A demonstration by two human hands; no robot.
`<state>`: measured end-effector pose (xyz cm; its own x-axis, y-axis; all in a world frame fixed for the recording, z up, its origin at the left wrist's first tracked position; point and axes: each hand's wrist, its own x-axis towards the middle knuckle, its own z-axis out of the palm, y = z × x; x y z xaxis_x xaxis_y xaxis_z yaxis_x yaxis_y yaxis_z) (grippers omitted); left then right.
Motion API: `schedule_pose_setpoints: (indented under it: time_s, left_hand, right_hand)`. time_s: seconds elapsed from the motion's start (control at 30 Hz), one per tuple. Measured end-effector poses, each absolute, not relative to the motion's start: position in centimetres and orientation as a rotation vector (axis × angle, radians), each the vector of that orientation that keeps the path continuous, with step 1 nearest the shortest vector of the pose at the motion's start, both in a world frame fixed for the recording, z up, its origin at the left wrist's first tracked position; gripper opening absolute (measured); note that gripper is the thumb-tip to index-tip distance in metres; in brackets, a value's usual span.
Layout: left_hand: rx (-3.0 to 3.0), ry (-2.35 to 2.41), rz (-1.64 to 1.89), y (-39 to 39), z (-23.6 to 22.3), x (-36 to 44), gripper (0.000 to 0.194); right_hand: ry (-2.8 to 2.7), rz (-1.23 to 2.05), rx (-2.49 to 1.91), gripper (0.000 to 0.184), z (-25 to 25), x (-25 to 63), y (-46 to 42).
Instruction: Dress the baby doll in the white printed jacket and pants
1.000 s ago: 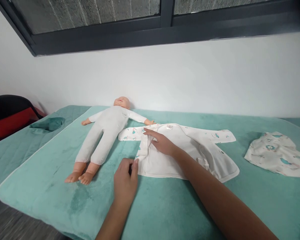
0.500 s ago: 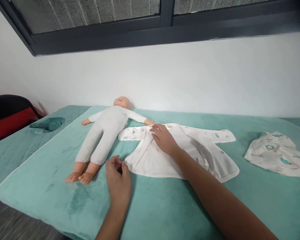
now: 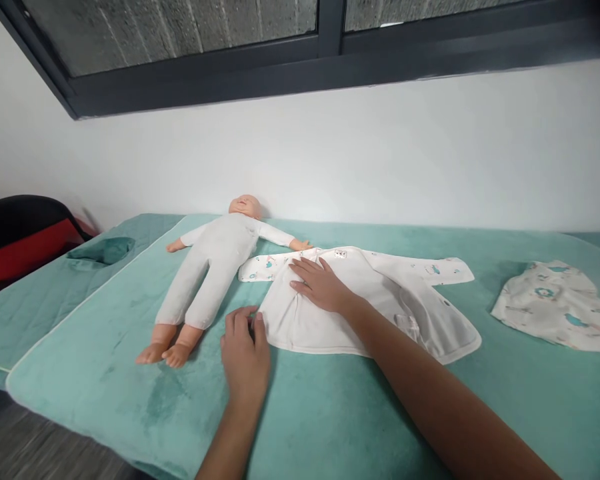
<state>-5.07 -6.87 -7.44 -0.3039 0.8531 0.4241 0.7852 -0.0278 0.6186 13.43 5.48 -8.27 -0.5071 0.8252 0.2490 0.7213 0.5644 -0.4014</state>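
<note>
The left hand (image 3: 245,353) is laid nearest the camera, its fingers curled at the lower left corner of the white baby jacket (image 3: 365,307); whether the hem is pinched cannot be told. At about one o'clock from it, the right hand (image 3: 320,287) is pressed flat and open on the jacket's left front panel, nothing gripped, apparently so the cloth is kept smooth on the teal mat (image 3: 105,373). The jacket is spread open, sleeves outward. A doll (image 3: 215,257) lies at eleven o'clock, a folded printed garment (image 3: 550,307) at three o'clock.
</note>
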Motion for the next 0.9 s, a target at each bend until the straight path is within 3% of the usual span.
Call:
schedule_pose_setpoints:
  time_s: [0.17,0.4,0.6,0.9]
  left_hand:
    - [1.792,2.143,1.181,-6.9,-7.4,-5.1,0.023]
    - [2.003,2.043,1.518,-7.8,-7.9,-5.4,0.028]
    - [2.383,1.904,1.137,-7.7,-8.1,-4.8,0.024]
    - [2.293,1.965,1.043,-8.1,-7.8,-4.7,0.019]
  right_hand:
    - [-2.370,0.308,-1.293,0.058,-8.4,13.5,5.5]
    - [-2.375,0.255,-1.405,0.063,-8.9,13.5,6.1]
    - [-2.463,0.166,-1.282,0.066,-9.7,13.7,7.2]
    - [-2.009,0.779,-1.238,0.050,-8.7,14.8,10.5]
